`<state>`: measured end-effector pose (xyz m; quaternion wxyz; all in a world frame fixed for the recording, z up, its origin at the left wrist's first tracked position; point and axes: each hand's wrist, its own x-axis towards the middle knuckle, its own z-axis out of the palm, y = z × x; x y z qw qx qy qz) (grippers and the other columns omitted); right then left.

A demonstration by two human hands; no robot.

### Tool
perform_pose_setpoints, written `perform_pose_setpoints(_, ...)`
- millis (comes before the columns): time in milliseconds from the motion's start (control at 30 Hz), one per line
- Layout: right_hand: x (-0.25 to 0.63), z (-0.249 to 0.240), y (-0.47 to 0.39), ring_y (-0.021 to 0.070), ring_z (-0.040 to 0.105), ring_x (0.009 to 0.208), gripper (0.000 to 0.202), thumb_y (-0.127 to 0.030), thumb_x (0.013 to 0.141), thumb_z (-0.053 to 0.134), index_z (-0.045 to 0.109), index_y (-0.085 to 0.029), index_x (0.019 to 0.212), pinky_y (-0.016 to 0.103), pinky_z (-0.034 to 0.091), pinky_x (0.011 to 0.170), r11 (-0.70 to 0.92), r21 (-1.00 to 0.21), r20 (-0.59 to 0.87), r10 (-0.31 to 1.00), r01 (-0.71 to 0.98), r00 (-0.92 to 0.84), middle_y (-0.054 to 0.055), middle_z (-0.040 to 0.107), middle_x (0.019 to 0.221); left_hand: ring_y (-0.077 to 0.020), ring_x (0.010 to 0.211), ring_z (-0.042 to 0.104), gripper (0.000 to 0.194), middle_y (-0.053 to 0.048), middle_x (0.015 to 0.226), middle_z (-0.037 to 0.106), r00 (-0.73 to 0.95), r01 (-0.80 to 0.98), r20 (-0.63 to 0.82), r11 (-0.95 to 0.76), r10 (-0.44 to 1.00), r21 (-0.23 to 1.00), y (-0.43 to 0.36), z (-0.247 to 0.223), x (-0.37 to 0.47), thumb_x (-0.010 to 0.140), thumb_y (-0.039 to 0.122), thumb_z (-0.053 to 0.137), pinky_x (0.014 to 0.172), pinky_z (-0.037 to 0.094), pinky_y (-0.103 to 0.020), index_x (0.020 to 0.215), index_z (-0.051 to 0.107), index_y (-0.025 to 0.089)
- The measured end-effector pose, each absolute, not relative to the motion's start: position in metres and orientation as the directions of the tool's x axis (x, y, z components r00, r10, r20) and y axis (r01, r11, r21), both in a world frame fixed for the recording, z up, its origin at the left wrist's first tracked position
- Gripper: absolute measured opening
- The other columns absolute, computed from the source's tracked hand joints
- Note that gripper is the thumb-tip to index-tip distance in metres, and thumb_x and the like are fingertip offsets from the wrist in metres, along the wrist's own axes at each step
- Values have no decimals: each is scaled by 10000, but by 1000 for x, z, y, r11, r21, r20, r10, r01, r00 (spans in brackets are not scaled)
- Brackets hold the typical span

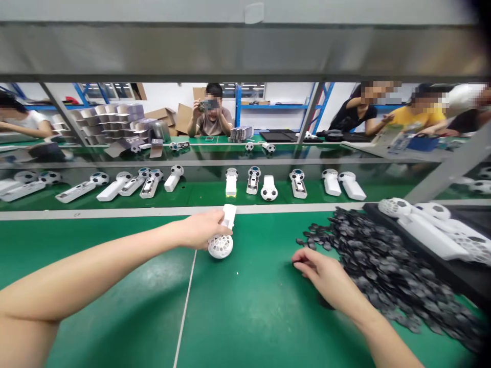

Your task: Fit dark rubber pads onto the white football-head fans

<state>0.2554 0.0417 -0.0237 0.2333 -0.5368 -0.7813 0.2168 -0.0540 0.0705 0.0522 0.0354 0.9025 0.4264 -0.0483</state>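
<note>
My left hand grips a white plastic device at its neck. The device has a ball-shaped end with open cut-outs, turned toward me, and a rectangular handle pointing away. Over the green table to the right, my right hand pinches a small black piece between thumb and fingertips. Just beyond that hand lies a big heap of small flat black pieces. Most of the pinched piece is hidden by the fingers.
A black tray at the right holds several white ball-ended devices. Across the raised metal strip, more football-patterned devices lie on a green belt. A metal shelf spans overhead. Several people sit opposite; one holds up a phone.
</note>
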Motion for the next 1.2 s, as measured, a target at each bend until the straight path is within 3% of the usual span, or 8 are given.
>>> perform_pose_setpoints(100,259,-25,44,169,598,836,109,-245,790,477,572,-222,743,271,465,747,403,-558,223,915,725,-337,19,628,838,-362,1240,295,615,-81,1324,398,773,624,-155,-782,616,4,89,56,-51,526,276,775,998,214,-545,1100,563,325)
perform_pose_setpoints(200,262,-27,46,190,552,972,128,-233,791,491,609,-216,745,302,431,836,444,-522,298,895,729,-332,40,600,891,-320,1236,322,606,-85,1297,432,817,566,-167,-823,552,53,97,54,-41,554,459,747,1035,62,-568,1102,546,295)
perform_pose_setpoints(300,262,-27,46,166,574,833,128,-228,799,500,624,-210,776,294,446,772,428,-545,285,903,721,-321,29,600,817,-280,1031,499,611,-86,1092,541,837,542,-118,-839,535,42,95,47,-25,551,604,683,1022,189,-497,1031,578,242)
perform_pose_setpoints(400,259,-25,44,136,567,706,103,-223,782,538,623,-193,831,268,459,692,374,-612,233,927,697,-293,20,607,782,-242,814,554,644,-77,919,564,809,584,-145,-807,570,88,92,38,-12,545,695,615,777,417,-348,957,588,202)
perform_pose_setpoints(533,255,-24,43,121,568,688,113,-187,772,557,630,-177,858,256,466,686,351,-625,189,935,697,-301,26,605,797,-243,745,569,645,-65,847,593,710,704,-176,-683,681,195,85,27,-3,600,744,511,626,407,-301,937,553,195)
perform_pose_setpoints(867,249,-24,41,202,588,826,158,-126,790,518,656,-180,845,307,437,736,368,-328,99,930,870,-355,87,619,881,-363,1050,506,966,-198,1278,404,408,905,-125,-383,904,186,28,-3,13,643,744,439,791,440,-413,1347,214,122)
perform_pose_setpoints(1000,247,-22,40,158,583,723,78,-150,787,519,589,-182,784,280,439,668,359,-513,153,932,779,-329,40,618,762,-340,1055,510,850,-150,1305,391,420,887,-107,-383,901,257,28,-8,12,698,625,480,794,447,-409,1369,196,188)
perform_pose_setpoints(1200,244,-22,37,119,592,704,87,-253,781,549,532,-177,821,243,467,644,290,-896,170,923,336,-344,0,612,749,-297,969,557,732,-106,1263,410,450,850,-15,-423,893,315,33,-9,32,719,507,507,712,464,-353,1349,242,243)
